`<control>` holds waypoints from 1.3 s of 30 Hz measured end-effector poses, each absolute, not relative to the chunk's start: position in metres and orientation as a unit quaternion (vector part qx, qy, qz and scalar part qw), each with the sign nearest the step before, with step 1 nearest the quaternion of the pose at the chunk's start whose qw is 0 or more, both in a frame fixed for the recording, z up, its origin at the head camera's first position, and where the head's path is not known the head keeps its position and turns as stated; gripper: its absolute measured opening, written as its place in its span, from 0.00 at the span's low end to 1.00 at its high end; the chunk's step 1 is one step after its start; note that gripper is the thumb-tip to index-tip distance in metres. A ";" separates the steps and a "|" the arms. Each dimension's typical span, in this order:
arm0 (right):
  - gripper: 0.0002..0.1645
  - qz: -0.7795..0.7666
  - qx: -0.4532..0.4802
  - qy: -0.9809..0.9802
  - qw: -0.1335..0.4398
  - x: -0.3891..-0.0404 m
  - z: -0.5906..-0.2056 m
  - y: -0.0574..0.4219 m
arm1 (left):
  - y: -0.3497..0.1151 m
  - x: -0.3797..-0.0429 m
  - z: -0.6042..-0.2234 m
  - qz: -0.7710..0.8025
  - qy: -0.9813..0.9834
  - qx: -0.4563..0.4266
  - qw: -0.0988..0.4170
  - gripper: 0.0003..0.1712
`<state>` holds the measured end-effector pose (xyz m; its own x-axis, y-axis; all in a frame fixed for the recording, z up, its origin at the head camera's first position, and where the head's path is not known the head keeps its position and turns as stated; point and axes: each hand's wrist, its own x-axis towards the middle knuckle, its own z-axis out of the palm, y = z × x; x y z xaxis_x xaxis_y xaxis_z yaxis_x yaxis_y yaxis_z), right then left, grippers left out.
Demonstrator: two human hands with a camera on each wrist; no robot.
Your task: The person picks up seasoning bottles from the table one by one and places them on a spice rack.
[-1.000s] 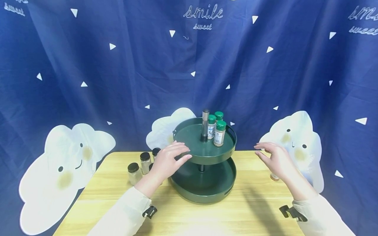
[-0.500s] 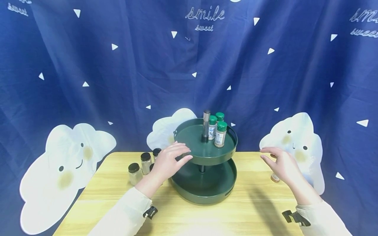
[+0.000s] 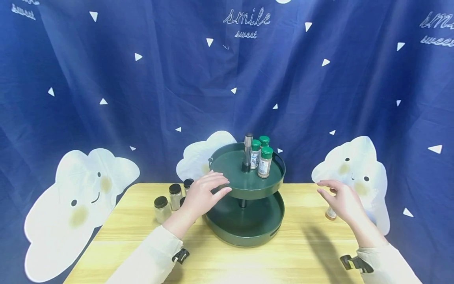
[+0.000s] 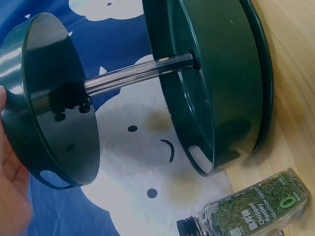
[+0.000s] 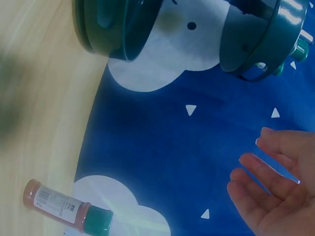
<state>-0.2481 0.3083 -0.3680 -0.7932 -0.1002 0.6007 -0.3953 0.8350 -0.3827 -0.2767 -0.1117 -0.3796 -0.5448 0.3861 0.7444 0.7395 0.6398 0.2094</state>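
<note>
A dark green two-tier spice rack [image 3: 244,236] with a metal centre post stands on the table. My left hand [image 3: 205,193] is at the left side of its upper tray [image 3: 257,193]; in the left wrist view, fingertips touch the tray's outer wall. On that tray, right of the post, stand several green-capped spice jars [image 3: 264,165]. My right hand [image 3: 342,199] hovers in the air at the right, fingers loosely bent around nothing. Below it a green-capped spice jar [image 5: 56,204] with reddish-brown contents stands upright on the table, partly hidden by the hand in the head view.
Several black-capped glass jars [image 3: 162,209] stand left of the rack, partly behind the left hand; one is a chopped parsley jar [image 4: 261,204]. The lower tray [image 3: 244,219] bears nothing visible. A blue curtain [image 3: 159,79] hangs behind the wooden table [image 3: 283,260].
My right hand has moved a little to the right and down, away from the rack and over the single jar. The left hand and the rack look unmoved.
</note>
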 end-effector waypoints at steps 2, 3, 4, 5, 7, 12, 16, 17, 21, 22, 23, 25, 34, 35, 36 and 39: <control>0.11 0.254 0.132 -0.913 0.291 -0.248 -0.369 0.310 | -0.112 -0.277 -0.380 -0.259 -0.839 -0.336 0.341 0.15; 0.11 0.254 0.130 -0.914 0.289 -0.248 -0.369 0.311 | -0.112 -0.277 -0.380 -0.259 -0.839 -0.336 0.341 0.15; 0.11 0.255 0.128 -0.914 0.287 -0.248 -0.370 0.311 | -0.112 -0.277 -0.380 -0.259 -0.839 -0.336 0.340 0.15; 0.11 0.256 0.126 -0.915 0.285 -0.248 -0.370 0.312 | -0.112 -0.277 -0.381 -0.259 -0.840 -0.335 0.340 0.15; 0.11 0.257 0.120 -0.917 0.280 -0.249 -0.371 0.313 | -0.112 -0.278 -0.381 -0.260 -0.840 -0.334 0.338 0.15; 0.12 0.260 0.102 -0.923 0.266 -0.251 -0.373 0.319 | -0.112 -0.278 -0.381 -0.261 -0.842 -0.332 0.335 0.15; 0.13 0.261 0.094 -0.925 0.261 -0.254 -0.376 0.324 | -0.111 -0.277 -0.380 -0.262 -0.842 -0.331 0.337 0.15; 0.13 0.261 0.092 -0.925 0.260 -0.254 -0.376 0.325 | -0.111 -0.277 -0.379 -0.262 -0.842 -0.331 0.337 0.15; 0.13 0.259 0.085 -0.927 0.259 -0.256 -0.379 0.327 | -0.111 -0.277 -0.379 -0.262 -0.841 -0.331 0.337 0.15; 0.13 0.258 0.083 -0.927 0.259 -0.257 -0.380 0.328 | -0.111 -0.277 -0.379 -0.262 -0.841 -0.331 0.337 0.15; 0.14 0.257 0.080 -0.928 0.258 -0.257 -0.381 0.329 | -0.111 -0.277 -0.379 -0.262 -0.842 -0.331 0.337 0.15; 0.14 0.256 0.076 -0.929 0.256 -0.259 -0.384 0.330 | -0.111 -0.277 -0.379 -0.263 -0.842 -0.329 0.336 0.16; 0.15 0.249 0.053 -0.935 0.248 -0.261 -0.393 0.339 | -0.111 -0.274 -0.378 -0.263 -0.847 -0.325 0.328 0.15; 0.16 0.246 0.049 -0.936 0.248 -0.262 -0.394 0.340 | -0.111 -0.275 -0.378 -0.263 -0.846 -0.327 0.329 0.15; 0.16 0.244 0.046 -0.937 0.247 -0.263 -0.395 0.341 | -0.111 -0.275 -0.378 -0.262 -0.845 -0.328 0.331 0.15; 0.16 0.240 0.041 -0.939 0.245 -0.265 -0.398 0.344 | -0.111 -0.276 -0.379 -0.263 -0.840 -0.334 0.338 0.15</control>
<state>-0.2645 0.3440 -0.3982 -0.8764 0.0402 0.4799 -0.1947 0.8819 -0.4294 -0.2757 -0.1109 -0.3789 -0.5481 0.3838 0.7432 0.7388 0.6388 0.2150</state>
